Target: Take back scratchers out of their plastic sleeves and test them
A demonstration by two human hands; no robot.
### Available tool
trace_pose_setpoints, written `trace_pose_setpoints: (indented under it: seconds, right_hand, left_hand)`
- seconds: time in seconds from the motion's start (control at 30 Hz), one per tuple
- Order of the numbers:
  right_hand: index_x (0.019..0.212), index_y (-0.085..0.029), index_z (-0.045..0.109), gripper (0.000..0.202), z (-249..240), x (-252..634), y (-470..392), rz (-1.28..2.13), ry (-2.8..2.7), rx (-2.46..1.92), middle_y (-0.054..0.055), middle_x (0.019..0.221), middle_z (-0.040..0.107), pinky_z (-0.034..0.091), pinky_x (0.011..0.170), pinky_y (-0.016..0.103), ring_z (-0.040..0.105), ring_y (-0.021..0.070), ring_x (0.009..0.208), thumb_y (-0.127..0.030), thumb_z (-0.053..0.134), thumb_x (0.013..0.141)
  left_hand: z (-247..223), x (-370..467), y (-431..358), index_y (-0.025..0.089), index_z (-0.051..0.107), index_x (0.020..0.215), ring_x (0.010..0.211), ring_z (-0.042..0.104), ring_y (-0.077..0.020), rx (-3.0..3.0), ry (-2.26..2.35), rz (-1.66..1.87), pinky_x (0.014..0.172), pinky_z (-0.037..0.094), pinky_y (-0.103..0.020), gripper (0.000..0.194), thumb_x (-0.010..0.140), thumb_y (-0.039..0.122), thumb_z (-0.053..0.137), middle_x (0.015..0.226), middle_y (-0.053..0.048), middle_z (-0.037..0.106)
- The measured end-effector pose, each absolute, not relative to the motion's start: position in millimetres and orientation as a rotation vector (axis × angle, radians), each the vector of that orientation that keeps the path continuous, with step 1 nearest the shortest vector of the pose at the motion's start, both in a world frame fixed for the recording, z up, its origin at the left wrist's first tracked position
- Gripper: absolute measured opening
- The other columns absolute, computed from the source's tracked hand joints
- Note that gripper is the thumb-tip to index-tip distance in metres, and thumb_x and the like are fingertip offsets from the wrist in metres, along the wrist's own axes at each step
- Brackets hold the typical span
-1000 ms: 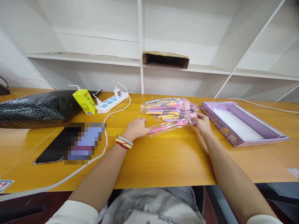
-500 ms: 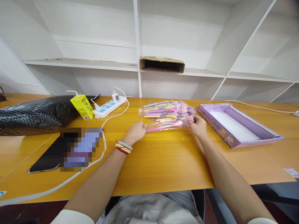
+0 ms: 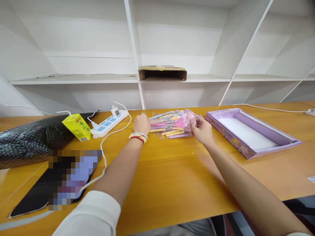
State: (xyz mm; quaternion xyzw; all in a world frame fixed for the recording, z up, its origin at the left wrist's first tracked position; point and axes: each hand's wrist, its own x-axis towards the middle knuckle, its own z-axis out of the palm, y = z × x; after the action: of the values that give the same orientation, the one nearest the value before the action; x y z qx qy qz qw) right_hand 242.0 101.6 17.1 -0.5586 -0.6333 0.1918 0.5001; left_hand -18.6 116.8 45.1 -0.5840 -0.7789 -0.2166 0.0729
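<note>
A pile of packaged pens [image 3: 172, 124] in clear plastic sleeves lies on the table in front of me, with pink, yellow, purple and blue barrels and pink ends at the right. My right hand [image 3: 203, 131] pinches the right end of the sleeves between thumb and fingers. At the pile's left end is my left hand [image 3: 142, 125], its fingers closed around the tip of a packet and partly hidden behind the hand. Right of the pile rests an open purple tray-like box [image 3: 233, 140] with a white inside.
On the left are a yellow drink carton [image 3: 77, 127] with a straw, a white power strip [image 3: 108, 124], a black wrapped bundle [image 3: 36, 141] and a dark phone-like device [image 3: 36, 190]. A white cable [image 3: 104, 154] crosses the table. A cardboard box [image 3: 162, 73] sits on the shelf behind.
My left hand has moved from the pile's near side to farther back along its left end. My right hand has shifted slightly over the sleeves' right end. The camera view has shifted.
</note>
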Motion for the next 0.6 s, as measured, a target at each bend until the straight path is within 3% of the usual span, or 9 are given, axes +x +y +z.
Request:
trace_pose_setpoints:
  seconds: [0.17, 0.27, 0.37, 0.43, 0.53, 0.6]
  right_hand:
    - [0.107, -0.015, 0.051, 0.035, 23, 252, 148, 0.455, -1.494, -1.58, 0.003, 0.064, 0.063, 0.047, 0.06, 0.03, 0.06, 0.0178, 0.057, -0.031, 0.051, 0.075]
    - [0.114, -0.014, 0.048, 0.042, 17, 254, 159, 0.188, -1.656, -1.711, 0.01, 0.083, 0.065, 0.046, 0.075, 0.036, 0.062, 0.0242, 0.082, -0.031, 0.052, 0.076]
    - [0.12, -0.016, 0.046, 0.047, 11, 254, 154, -0.043, -1.766, -1.751, 0.015, 0.111, 0.058, 0.044, 0.082, 0.04, 0.056, 0.0288, 0.1, -0.04, 0.047, 0.08]
    - [0.125, -0.017, 0.042, 0.053, 8, 257, 145, -0.105, -1.755, -1.758, 0.015, 0.121, 0.052, 0.043, 0.084, 0.041, 0.053, 0.0291, 0.105, -0.048, 0.042, 0.082]
    - [0.128, -0.014, 0.039, 0.057, 7, 272, 126, -0.168, -1.743, -1.714, 0.016, 0.124, 0.047, 0.04, 0.09, 0.039, 0.047, 0.0277, 0.112, -0.051, 0.034, 0.085]
    - [0.127, -0.011, 0.041, 0.056, 7, 290, 110, -0.263, -1.76, -1.691, 0.017, 0.121, 0.049, 0.036, 0.094, 0.039, 0.044, 0.0272, 0.114, -0.049, 0.036, 0.085]
  left_hand:
    - [37, 3, 143, 0.011, 0.066, 0.092, 0.09, 0.062, -0.0293, -1.859, -2.424, -0.622, 0.075, 0.048, -0.038, 0.036, 0.084, 0.033, 0.039, 0.09, -0.019, 0.065]
    - [13, 16, 138, 0.012, 0.064, 0.103, 0.108, 0.055, -0.0294, -2.018, -2.291, -0.622, 0.093, 0.04, -0.043, 0.051, 0.088, 0.044, 0.027, 0.106, -0.018, 0.063]
    - [-9, 22, 129, 0.009, 0.045, 0.129, 0.13, 0.033, -0.0304, -2.097, -2.243, -0.653, 0.106, 0.024, -0.047, 0.067, 0.086, 0.056, 0.022, 0.139, -0.018, 0.04]
    - [-17, 21, 125, 0.007, 0.032, 0.138, 0.136, 0.021, -0.0306, -2.152, -2.303, -0.661, 0.109, 0.017, -0.049, 0.075, 0.085, 0.06, 0.021, 0.147, -0.018, 0.025]
    - [-16, 16, 120, 0.007, 0.025, 0.14, 0.138, 0.013, -0.0321, -2.127, -2.314, -0.769, 0.11, 0.013, -0.052, 0.077, 0.084, 0.06, 0.024, 0.148, -0.02, 0.018]
    - [-7, 16, 113, 0.007, 0.03, 0.138, 0.137, 0.015, -0.0345, -2.05, -2.222, -0.922, 0.109, 0.015, -0.053, 0.074, 0.084, 0.057, 0.033, 0.147, -0.022, 0.02]
